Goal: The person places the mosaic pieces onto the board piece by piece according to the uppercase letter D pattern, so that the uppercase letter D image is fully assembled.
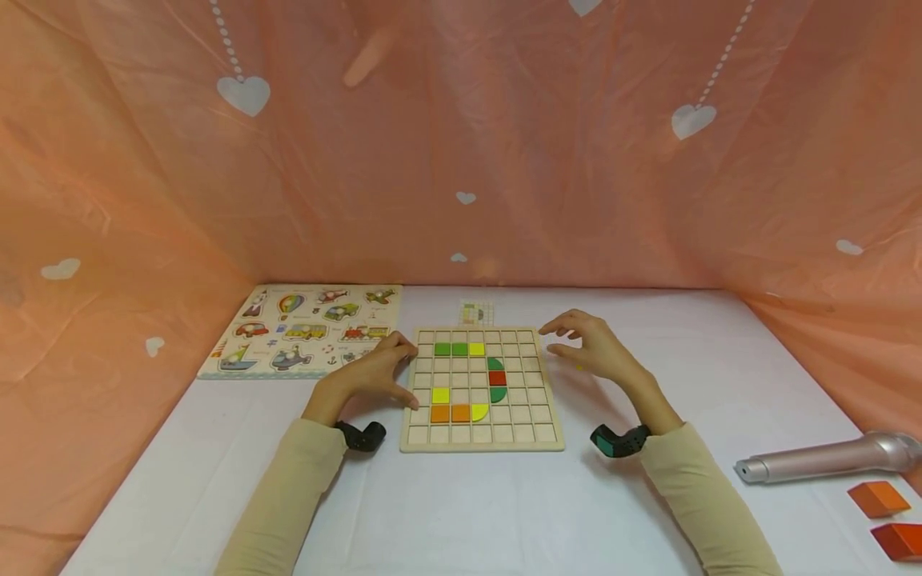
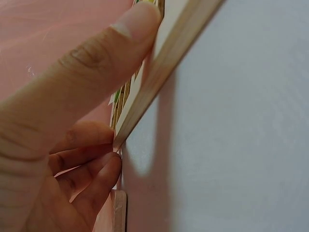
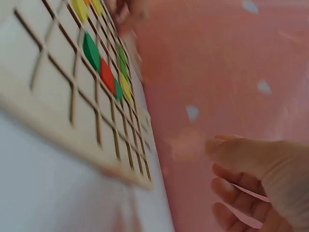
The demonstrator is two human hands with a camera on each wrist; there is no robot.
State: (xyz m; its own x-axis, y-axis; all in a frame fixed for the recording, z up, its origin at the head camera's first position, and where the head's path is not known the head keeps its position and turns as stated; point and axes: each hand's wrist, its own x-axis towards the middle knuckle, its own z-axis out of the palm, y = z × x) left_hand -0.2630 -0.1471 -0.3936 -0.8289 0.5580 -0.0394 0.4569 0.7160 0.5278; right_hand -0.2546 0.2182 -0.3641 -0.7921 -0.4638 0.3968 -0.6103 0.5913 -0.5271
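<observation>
A wooden grid board (image 1: 483,446) lies flat on the white table. Green, yellow, orange and red tiles sit in some of its squares, among them a red square tile (image 1: 497,378) between two green curved tiles. My left hand (image 1: 370,372) rests at the board's left side. Its thumb (image 2: 137,24) touches the rim, and the other fingers lie against the edge farther along. To the right of the board, my right hand (image 1: 594,344) hovers off the upper right corner, fingers loosely bent, holding nothing. Behind the board lies a small pattern card (image 1: 477,312).
A vehicle picture puzzle (image 1: 310,332) lies at the back left, close to my left hand. On the right are a metallic pink cylindrical object (image 1: 821,458), an orange block (image 1: 879,499) and a red block (image 1: 898,542). A pink curtain (image 1: 461,144) stands around the table.
</observation>
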